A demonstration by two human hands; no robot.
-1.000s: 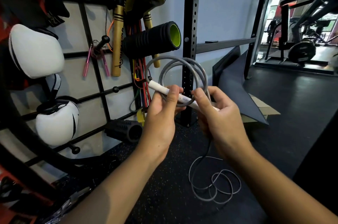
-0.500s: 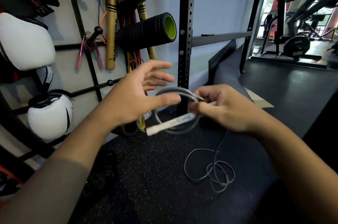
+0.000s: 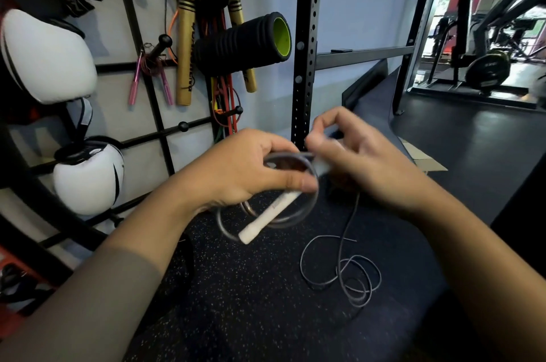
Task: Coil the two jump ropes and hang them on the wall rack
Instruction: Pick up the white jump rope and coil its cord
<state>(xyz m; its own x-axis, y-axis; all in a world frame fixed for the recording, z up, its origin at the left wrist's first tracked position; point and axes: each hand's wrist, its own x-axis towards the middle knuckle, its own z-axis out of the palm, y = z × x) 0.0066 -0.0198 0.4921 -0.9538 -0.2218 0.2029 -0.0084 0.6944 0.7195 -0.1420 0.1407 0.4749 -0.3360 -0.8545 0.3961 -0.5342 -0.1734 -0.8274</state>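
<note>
- At mid-frame, I see my left hand (image 3: 245, 166) gripping the grey jump rope (image 3: 283, 214) coil, its white handle (image 3: 270, 215) slanting down-left below the thumb.
- My right hand (image 3: 354, 163), blurred, pinches the rope's upper end, fingers curled.
- Lower right, the loose cord (image 3: 342, 273) lies looped on the floor (image 3: 236, 302).
- Upper left, the wall rack (image 3: 159, 125) carries a second, pink-handled rope (image 3: 149, 78).

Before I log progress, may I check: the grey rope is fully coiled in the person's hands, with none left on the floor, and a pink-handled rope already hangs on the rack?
Not quite. The head view shows the grey rope only partly coiled in the left hand and right hand; loose loops still lie on the floor. The pink-handled rope does hang on the rack.
</note>
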